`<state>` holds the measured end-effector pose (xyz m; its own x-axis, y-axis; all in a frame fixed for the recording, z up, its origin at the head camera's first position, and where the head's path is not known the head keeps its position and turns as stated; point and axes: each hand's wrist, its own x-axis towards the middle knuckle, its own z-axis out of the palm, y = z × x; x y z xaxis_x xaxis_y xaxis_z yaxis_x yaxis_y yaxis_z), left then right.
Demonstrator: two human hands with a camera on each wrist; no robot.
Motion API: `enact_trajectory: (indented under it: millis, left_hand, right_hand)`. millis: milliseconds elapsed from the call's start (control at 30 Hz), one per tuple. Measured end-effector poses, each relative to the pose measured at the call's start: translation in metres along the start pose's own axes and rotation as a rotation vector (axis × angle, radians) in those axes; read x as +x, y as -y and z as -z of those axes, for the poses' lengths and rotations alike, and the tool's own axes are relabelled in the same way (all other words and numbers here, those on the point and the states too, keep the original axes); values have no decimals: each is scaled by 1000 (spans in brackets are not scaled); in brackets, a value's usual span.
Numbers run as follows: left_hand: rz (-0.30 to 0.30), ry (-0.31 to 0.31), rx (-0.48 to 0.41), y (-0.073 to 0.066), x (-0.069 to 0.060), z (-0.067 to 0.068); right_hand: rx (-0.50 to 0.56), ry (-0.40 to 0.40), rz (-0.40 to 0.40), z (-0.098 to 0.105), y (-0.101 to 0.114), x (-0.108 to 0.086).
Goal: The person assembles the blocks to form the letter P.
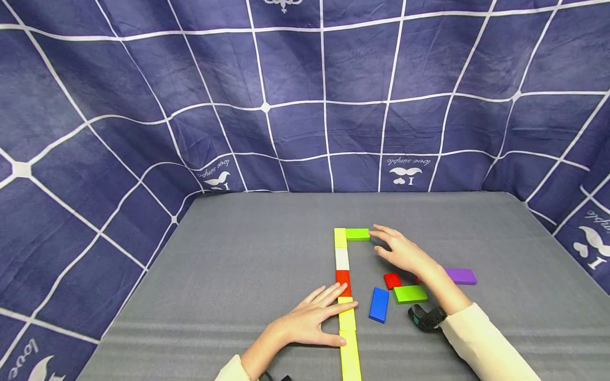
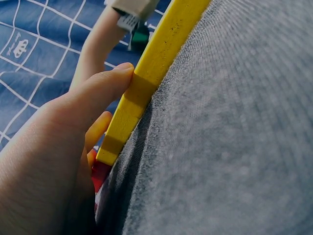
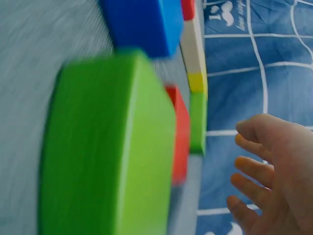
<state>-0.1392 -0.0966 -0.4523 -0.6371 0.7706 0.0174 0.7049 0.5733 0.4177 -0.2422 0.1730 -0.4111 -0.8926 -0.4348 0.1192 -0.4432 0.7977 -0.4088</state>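
A line of flat blocks runs away from me: a near yellow block (image 1: 351,360), another yellow block (image 1: 347,321), a red block (image 1: 342,275), a white block (image 1: 342,260) and a far yellow block (image 1: 340,238). A green block (image 1: 358,234) extends right from the far end. My left hand (image 1: 310,320) lies with fingers spread across the red and nearer yellow blocks; in the left wrist view its thumb touches the yellow side. Close to the green block's right end, my right hand (image 1: 402,250) hovers with fingers extended, holding nothing.
Loose on the grey cloth (image 1: 238,254) lie a blue block (image 1: 379,305), a small red block (image 1: 392,280), a second green block (image 1: 410,294) and a purple block (image 1: 461,276). Another red piece is mostly hidden by the right wrist. A patterned blue curtain (image 1: 295,127) stands behind.
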Motion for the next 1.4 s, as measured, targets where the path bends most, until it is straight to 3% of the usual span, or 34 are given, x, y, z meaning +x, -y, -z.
enact_trajectory:
  millis: [333,533,700,967,1400]
  left_hand:
    - [7,-1,1,0,0,0]
    - [10,3,-11,0,0,2]
    - [8,8,-13,0,0,1]
    - [5,8,-22,1,0,1]
    - [7,10,-21,0,1,1]
  right_hand:
    - [-29,-21,-84,25,-19,-66]
    - [-73,-81,-95,22,-23,-109]
    - [-87,-126,-83,14,-25,-128]
    - [-83,-146,-43,8,-25,-123]
    - [-55,-91,-41,6,-27,-76]
